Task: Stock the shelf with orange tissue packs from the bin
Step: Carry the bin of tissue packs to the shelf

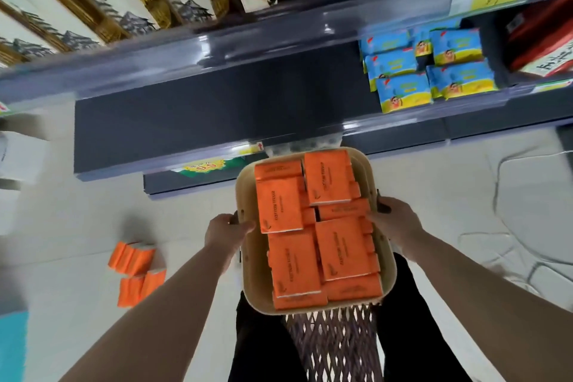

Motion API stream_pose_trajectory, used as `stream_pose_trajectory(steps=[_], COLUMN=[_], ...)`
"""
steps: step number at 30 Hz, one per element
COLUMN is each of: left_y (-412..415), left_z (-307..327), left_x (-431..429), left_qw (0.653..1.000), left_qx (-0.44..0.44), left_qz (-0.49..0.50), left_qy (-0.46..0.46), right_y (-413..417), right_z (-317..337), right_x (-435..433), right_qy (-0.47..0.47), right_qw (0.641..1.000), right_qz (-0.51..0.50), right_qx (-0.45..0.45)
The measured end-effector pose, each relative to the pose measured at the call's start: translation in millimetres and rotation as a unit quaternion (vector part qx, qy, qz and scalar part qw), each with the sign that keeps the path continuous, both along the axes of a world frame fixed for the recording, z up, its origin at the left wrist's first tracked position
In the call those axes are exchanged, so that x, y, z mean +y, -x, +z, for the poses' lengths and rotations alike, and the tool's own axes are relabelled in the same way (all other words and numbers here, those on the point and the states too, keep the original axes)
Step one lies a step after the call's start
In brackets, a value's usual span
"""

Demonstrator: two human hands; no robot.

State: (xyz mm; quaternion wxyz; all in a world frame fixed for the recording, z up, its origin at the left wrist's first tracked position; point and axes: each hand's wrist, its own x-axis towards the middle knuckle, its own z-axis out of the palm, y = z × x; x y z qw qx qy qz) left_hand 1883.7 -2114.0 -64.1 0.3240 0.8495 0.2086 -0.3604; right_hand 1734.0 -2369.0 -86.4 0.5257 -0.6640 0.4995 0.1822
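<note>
A beige bin (pixel 376 192) with a dark mesh side is held up in front of me, filled with several orange tissue packs (pixel 342 250). My left hand (pixel 226 228) grips the bin's left rim, thumb over the edge. My right hand (pixel 395 219) grips the right rim by a dark handle. Beyond the bin runs a dark grey shelf (pixel 198 121), bare on its left and middle stretch.
Blue and yellow packs (pixel 424 71) are stacked at the shelf's right end, red packaging (pixel 539 37) beyond them. Several orange packs (pixel 136 270) lie on the pale floor at left. Framed pictures (pixel 93 0) stand on the upper shelf. A lower shelf edge carries a price tag (pixel 206 167).
</note>
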Motion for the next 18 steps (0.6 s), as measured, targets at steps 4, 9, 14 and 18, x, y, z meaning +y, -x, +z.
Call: stream_pose_trajectory(steps=[4,9,14,18], left_y=[-5.4,-6.4,-6.7,-7.9], left_z=[-26.8,-59.2,-85.6,-103.8], left_x=[-13.9,-30.0,-37.6,-39.3], left_qw=[1.0,1.0,1.0,1.0], left_qx=[0.018,0.016,0.009,0.004], left_qz=[-0.004,-0.009,-0.021,-0.022], left_qy=[0.001,-0.002,0.004,-0.002], right_y=[-6.8,-7.7,-7.5,-11.9], right_z=[-25.7,-51.9,-73.7,-87.7], right_x=[-9.9,-18.1,-24.6,-30.4], right_qy=[0.027,0.041,0.039,0.046], right_qw=[0.999,0.998,0.999,0.998], right_qz=[0.015,0.01,0.007,0.036], right_qx=[0.023,0.037,0.029,0.031])
